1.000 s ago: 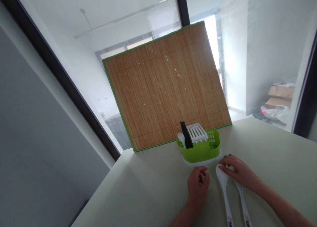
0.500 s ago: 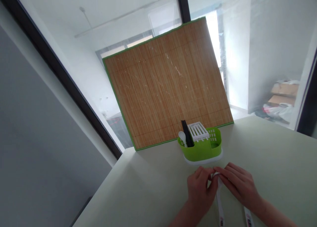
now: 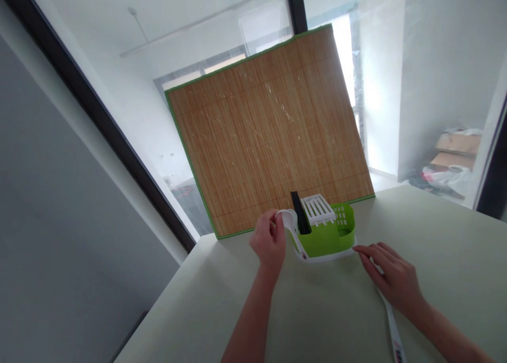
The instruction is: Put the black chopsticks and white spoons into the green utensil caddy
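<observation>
At lower centre of the frame, a left hand [image 3: 268, 239] pinches a long-handled white plastic spoon [image 3: 290, 224] by its bowl, thumb and fingers closed on the rim. Gripped this way, the spoon hangs with its slim handle slanting down and free, in front of a bright green plastic caddy [image 3: 327, 241] on a white oval base. A black, slender bar-like piece [image 3: 301, 213] leans upright inside, probably propped by the caddy's wall, beside a white slatted plastic rack [image 3: 321, 219]. At lower right, the right hand [image 3: 390, 276] hovers with fingertips drawn together near the base's edge; whether it grips anything cannot be told. A second long white plastic spoon [image 3: 392, 328] lies on the pale bench [image 3: 198, 320] beneath it, handle toward the bottom edge.
</observation>
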`<state>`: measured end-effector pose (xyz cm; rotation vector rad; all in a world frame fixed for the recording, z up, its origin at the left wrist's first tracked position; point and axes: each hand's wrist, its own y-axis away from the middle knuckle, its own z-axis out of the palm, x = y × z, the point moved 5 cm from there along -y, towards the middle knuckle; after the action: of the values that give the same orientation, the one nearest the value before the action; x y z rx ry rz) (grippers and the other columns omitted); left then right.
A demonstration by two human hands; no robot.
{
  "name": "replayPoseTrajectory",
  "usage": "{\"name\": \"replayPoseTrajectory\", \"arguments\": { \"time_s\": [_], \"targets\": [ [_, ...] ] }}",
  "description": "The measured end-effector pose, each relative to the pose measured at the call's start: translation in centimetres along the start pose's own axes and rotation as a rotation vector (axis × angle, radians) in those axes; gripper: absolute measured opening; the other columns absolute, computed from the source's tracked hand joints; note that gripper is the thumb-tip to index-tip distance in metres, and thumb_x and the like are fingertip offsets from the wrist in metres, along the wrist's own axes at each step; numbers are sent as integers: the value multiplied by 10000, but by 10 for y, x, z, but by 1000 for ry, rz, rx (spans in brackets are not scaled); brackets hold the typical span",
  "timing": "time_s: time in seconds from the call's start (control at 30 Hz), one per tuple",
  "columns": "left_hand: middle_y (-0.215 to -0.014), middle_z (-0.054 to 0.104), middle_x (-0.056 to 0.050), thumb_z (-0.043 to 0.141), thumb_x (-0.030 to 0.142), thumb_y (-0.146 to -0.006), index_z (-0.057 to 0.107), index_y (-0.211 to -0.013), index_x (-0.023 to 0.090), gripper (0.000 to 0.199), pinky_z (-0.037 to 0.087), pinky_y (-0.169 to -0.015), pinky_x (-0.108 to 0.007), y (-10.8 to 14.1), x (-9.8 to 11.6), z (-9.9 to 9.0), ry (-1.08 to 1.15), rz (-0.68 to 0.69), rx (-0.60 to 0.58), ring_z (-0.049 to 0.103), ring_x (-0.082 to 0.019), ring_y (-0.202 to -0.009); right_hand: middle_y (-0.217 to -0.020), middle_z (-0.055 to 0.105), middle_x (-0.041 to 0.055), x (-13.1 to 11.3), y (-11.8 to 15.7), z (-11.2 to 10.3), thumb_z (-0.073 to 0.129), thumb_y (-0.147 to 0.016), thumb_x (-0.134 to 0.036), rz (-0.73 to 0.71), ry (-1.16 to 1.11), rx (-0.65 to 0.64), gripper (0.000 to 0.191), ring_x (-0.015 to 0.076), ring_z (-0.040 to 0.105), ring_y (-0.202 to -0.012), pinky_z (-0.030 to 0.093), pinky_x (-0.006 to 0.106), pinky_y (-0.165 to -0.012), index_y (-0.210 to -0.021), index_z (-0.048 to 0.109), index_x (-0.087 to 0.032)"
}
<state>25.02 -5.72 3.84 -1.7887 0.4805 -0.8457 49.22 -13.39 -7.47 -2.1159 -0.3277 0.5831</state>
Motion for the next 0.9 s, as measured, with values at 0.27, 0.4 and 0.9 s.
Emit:
{"name": "replayPoseTrajectory", "arguments": {
  "time_s": [0.27, 0.4, 0.9],
  "targets": [
    [-729, 631, -5, 448, 395, -908, 624, -982, 190, 280, 347, -569, -215, -29, -55, 50, -164, -153, 34, 536, -100, -584, -861, 670, 11, 41, -2, -2, 354, -948, -441, 191, 301, -67, 344, 195, 588, -833, 414, 277, -607, -933, 635, -243],
    [-788, 653, -40, 412, 401, -920, 629, -1012, 188, 318, 368, -607, -238, -16, -74, 71, -238, -190, -9, 583, -138, -675, -873, 677, 3, 48, -1, -2, 349, -944, -439, 212, 338, -76, 344, 188, 594, -848, 407, 268, -580, -921, 637, -252],
    [-914, 659, -42, 441, 355, -912, 634, -1014, 198, 270, 368, -644, -236, 21, -87, 98, -261, -293, -394, 594, -147, -797, -814, 657, 0, 63, 3, 3, 432, -897, -384, 257, 352, -140, 259, 190, 592, -794, 381, 253, -485, -840, 657, -269]
  ]
}}
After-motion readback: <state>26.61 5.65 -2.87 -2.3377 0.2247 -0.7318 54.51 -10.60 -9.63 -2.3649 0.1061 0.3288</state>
